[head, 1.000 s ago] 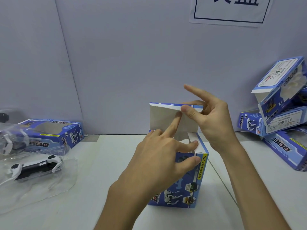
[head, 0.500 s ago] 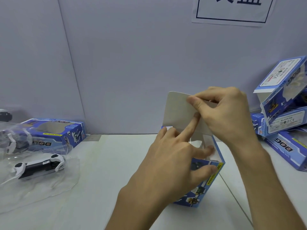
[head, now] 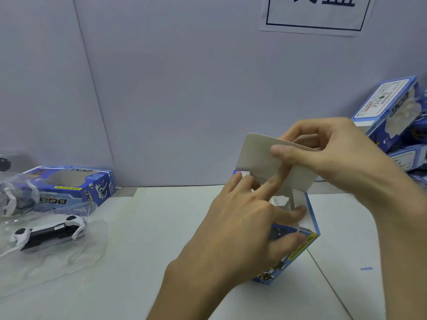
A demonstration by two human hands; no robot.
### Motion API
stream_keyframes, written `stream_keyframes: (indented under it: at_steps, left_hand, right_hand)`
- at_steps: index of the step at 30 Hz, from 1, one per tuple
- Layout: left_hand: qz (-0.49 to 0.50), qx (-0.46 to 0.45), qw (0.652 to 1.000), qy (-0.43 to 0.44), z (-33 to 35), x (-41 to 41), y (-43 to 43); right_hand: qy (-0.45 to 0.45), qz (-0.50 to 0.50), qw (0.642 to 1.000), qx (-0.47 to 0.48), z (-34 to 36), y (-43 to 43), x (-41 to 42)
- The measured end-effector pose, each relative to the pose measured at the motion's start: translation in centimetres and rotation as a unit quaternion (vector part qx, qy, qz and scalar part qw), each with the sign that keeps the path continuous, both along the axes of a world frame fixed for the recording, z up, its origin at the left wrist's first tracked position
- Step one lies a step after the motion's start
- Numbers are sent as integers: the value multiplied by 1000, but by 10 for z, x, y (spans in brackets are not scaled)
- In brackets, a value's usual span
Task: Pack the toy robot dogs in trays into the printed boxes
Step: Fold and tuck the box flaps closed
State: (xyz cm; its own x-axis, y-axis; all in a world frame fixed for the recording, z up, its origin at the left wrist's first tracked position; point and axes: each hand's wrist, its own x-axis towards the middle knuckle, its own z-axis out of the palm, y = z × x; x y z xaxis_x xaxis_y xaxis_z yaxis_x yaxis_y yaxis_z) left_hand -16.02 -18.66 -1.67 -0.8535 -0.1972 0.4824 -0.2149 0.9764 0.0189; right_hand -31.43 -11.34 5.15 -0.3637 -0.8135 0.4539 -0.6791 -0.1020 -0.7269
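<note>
At mid-table, left hand (head: 240, 227) fingers (head: 297, 239) grip the upright box (head: 298, 256) rim; right hand (head: 335, 158) fingers (head: 284, 153) pinch its raised flap (head: 256, 153)

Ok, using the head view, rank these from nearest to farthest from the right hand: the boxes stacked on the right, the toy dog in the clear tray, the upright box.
1. The upright box: centre; the right hand pinches its raised flap.
2. The stacked boxes: right edge of the view.
3. The toy dog: far left.
</note>
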Motion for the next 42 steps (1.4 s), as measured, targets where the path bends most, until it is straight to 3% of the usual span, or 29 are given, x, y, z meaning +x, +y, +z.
stream_keyframes:
  at_steps: [3,7,16,20,23,26,35,42]
  left_hand:
    - [-18,1,1000,-3,2,1,3]
    - [-58,-4,998,2,4,-2,13]
    - [-65,3,998,-2,6,-6,21]
    - [1,-11,1000,-11,3,-5,9]
    - [58,6,998,-27,-2,-1,-7]
    - [94,57,994,-29,-1,9,-20]
    - [102,107,982,-118,18,26,20]
    - [112,166,966,-162,37,49,17]
  right_hand:
    - [5,1,1000,1,5,10,-2]
    - [96,-44,994,-2,10,24,-11]
    - [87,-57,994,-34,4,24,-26]
    - [40,57,997,40,2,21,-24]
    - [74,130,980,131,-10,2,-10]
    - [95,142,964,206,-22,-21,4]
    - [102,162,965,180,-28,-19,1]
    - [62,156,961,219,-27,-13,7]
